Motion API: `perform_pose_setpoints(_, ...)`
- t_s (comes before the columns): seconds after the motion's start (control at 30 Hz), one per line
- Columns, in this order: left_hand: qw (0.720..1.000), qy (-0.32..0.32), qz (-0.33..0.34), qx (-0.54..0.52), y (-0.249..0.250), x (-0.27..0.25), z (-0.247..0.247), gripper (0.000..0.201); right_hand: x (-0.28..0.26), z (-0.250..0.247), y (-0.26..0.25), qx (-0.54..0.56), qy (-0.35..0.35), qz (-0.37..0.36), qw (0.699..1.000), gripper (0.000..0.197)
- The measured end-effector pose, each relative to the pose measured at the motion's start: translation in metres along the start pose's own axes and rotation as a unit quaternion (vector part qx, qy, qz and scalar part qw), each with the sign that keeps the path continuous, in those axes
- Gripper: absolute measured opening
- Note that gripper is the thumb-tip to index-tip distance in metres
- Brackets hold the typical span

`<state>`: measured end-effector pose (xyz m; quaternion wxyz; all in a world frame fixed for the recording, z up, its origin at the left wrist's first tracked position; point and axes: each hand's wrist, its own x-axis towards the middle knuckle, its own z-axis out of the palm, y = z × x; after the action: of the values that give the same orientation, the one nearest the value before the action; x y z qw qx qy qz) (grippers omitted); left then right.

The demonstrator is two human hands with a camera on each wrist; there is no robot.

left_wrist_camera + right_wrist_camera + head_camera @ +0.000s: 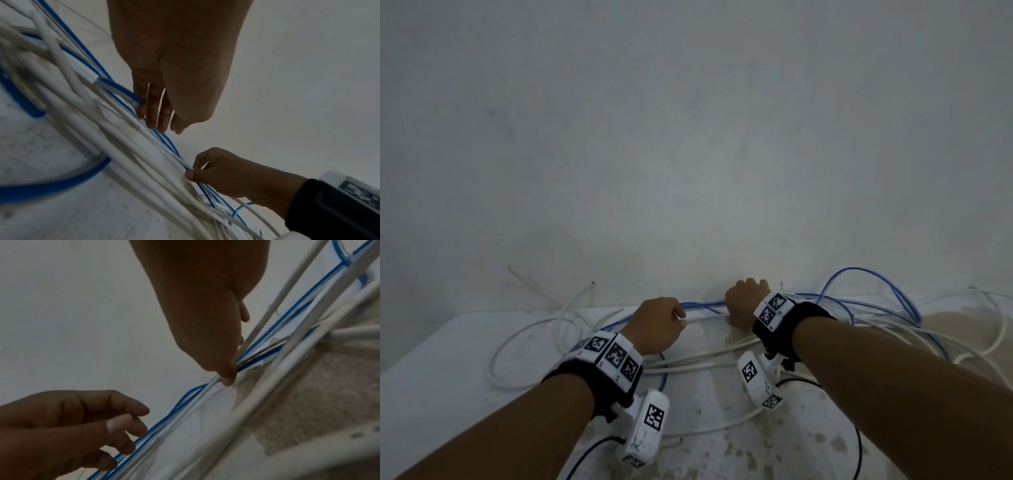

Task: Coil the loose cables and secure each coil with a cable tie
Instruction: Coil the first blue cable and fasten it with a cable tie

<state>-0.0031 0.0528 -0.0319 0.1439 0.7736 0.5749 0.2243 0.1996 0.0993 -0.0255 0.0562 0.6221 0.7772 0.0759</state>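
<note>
White and blue cables lay tangled across the lower half of the head view, spread over the pale, stained table (pixel 448 370) against a bare wall (pixel 688 120). The white cables (pixel 524 337) looped out to the lower left and ran in long strands across the centre; the blue cables (pixel 866 284) arched up at the right and ran along the table's far edge between your hands.

Your left hand (pixel 659 323) sat left of centre, fingers curled, with a thin white strip showing at the knuckles. In the left wrist view those fingers (pixel 152 110) pointed down into the bundle, and a blue and white strand (pixel 119 88) ran in between them; whether they gripped it I cannot tell.

Your right hand (pixel 744 301) sat right of centre at the far edge, pinching a white strand between thumb and forefinger, plain in the left wrist view (pixel 216 168), touching the blue cables there.

Black cords (pixel 856 442) trailed from the wrist cameras at the bottom.
</note>
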Motion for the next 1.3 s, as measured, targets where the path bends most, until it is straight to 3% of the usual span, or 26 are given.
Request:
perform_pose_setpoints(0.2,1.000,0.013,-0.006,-0.020,0.014,0.005,-0.007,0.023,-0.001,-0.014,0.009,0.187,-0.044,0.018,0.981,0.028)
perform_pose_setpoints(0.3,1.000,0.006,-0.009,-0.028,0.024,0.004,-0.006,0.028,-0.003,-0.024,0.009,0.253,-0.051,0.038,0.965,0.046)
perform_pose_setpoints(0.4,0.998,-0.006,-0.021,-0.052,0.030,0.003,-0.009,0.027,-0.001,-0.036,0.013,0.322,-0.038,0.066,0.944,0.028)
perform_pose_setpoints(0.47,0.997,-0.018,-0.032,-0.067,0.031,0.003,-0.013,0.025,0.001,-0.039,0.016,0.335,-0.015,0.066,0.940,0.024)
perform_pose_setpoints(0.6,0.987,-0.045,-0.044,-0.150,0.038,-0.004,-0.021,0.018,-0.004,-0.043,0.021,0.319,0.075,0.028,0.944,0.044)
perform_pose_setpoints(0.77,0.968,-0.020,-0.079,-0.236,0.054,-0.012,-0.029,0.033,-0.026,-0.056,0.031,0.303,0.209,0.008,0.930,0.016)
perform_pose_setpoints(0.83,0.937,0.001,-0.120,-0.328,0.068,-0.010,-0.036,0.037,-0.037,-0.066,0.029,0.302,0.250,-0.046,0.919,0.012)
perform_pose_setpoints(0.93,0.878,0.014,-0.151,-0.454,0.091,-0.004,-0.048,0.036,-0.057,-0.079,0.025,0.286,0.255,-0.129,0.915,0.013)
perform_pose_setpoints(1.03,0.781,0.045,-0.193,-0.592,0.106,0.000,-0.061,0.021,-0.071,-0.082,0.026,0.255,0.226,-0.140,0.930,0.015)
perform_pose_setpoints(1.1,0.722,0.067,-0.236,-0.647,0.107,0.001,-0.072,0.022,-0.079,-0.079,0.033,0.234,0.178,-0.111,0.949,0.018)
perform_pose_setpoints(1.17,0.690,0.069,-0.255,-0.674,0.104,-0.002,-0.084,0.024,-0.087,-0.074,0.048,0.213,0.126,-0.077,0.966,0.022)
perform_pose_setpoints(1.23,0.667,0.055,-0.264,-0.694,0.097,-0.008,-0.095,0.013,-0.098,-0.069,0.064,0.200,0.097,-0.049,0.974,0.023)
perform_pose_setpoints(1.3,0.665,0.019,-0.275,-0.694,0.095,-0.016,-0.101,0.009,-0.109,-0.067,0.076,0.194,0.090,-0.038,0.976,0.020)
